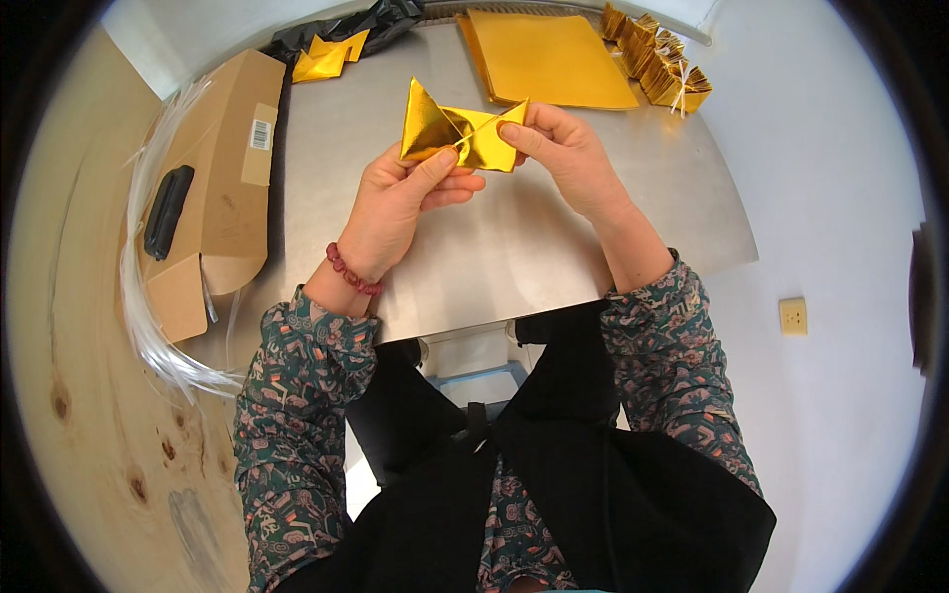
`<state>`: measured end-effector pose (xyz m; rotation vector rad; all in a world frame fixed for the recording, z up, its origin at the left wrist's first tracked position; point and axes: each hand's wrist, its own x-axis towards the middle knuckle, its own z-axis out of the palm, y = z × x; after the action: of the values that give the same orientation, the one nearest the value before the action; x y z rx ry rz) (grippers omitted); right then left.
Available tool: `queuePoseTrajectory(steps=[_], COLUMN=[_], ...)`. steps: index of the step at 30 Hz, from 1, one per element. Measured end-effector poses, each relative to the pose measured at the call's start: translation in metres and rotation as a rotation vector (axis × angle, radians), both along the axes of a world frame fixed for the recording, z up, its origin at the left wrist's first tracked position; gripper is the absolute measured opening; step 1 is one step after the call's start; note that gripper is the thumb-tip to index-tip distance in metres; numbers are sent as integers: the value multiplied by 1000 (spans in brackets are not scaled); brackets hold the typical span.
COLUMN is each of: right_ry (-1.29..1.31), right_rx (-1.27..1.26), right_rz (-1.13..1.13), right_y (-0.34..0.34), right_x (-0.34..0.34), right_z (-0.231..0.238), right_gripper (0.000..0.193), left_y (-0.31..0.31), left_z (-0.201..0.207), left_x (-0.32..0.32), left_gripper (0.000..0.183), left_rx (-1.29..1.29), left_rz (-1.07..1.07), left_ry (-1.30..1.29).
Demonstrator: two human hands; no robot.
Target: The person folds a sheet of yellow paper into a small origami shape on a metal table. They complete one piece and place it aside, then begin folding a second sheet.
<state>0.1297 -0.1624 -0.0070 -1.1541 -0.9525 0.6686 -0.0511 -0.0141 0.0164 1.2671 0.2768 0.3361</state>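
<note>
Above the metal table I hold a folded piece of shiny gold paper [484,143] with both hands. Its left end rises to a point, and creases cross near its middle. My left hand [410,193] pinches its lower edge near the centre, thumb on the front and fingers behind and below. At the right end, my right hand [563,148] grips the paper between thumb and fingers. The backs of the folds are hidden from me.
Beyond my hands lies a stack of gold sheets [554,59], with tied bundles of folded gold paper [657,59] to its right. A folded gold piece [329,57] rests by black plastic [390,20]. Left stands a cardboard box [232,178] with clear strips [133,257] and a black object [168,212].
</note>
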Motion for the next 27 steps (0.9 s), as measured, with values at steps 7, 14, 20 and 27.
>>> queuePoseTrajectory(steps=[7,14,20,27], right_ry=[69,136,43,134], right_rx=[64,52,46,59], right_rz=[3,-47,-110,-22], right_y=[2,3,2,1], right_x=[-1,-3,0,2], right_z=[-5,-3,-7,-6], right_gripper=[18,20,24,13], left_y=[0,1,1,1], left_z=[-1,-1,-2,-1], left_x=[1,0,-1,-2], left_gripper=[28,30,30,30], left_rx=[17,36,42,47], left_rz=[-20,2,-11,-11], left_ry=[-3,16,36,28])
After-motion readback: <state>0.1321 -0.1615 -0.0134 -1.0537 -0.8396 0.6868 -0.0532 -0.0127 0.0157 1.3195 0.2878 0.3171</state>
